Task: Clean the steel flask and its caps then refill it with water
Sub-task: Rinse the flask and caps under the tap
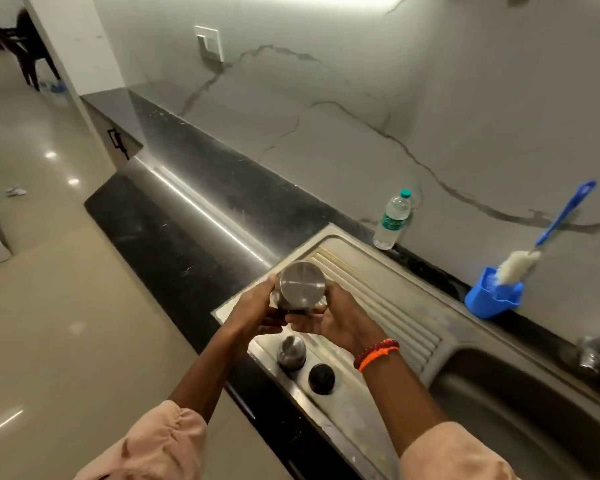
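Observation:
The steel flask (302,286) is held above the sink's drainboard (388,303), its flat round base turned toward me. My left hand (257,306) wraps its left side and my right hand (329,318) cups it from below and the right. The flask's mouth is hidden. On the drainboard near the front edge a steel cap (291,351) stands, and a black inner cap (321,378) lies just to its right.
A blue holder (492,299) with a blue-handled bottle brush (548,237) stands by the wall. A plastic water bottle (392,220) stands behind the drainboard. The sink basin (520,410) and tap (596,348) are at the right. Black countertop (174,244) stretches left.

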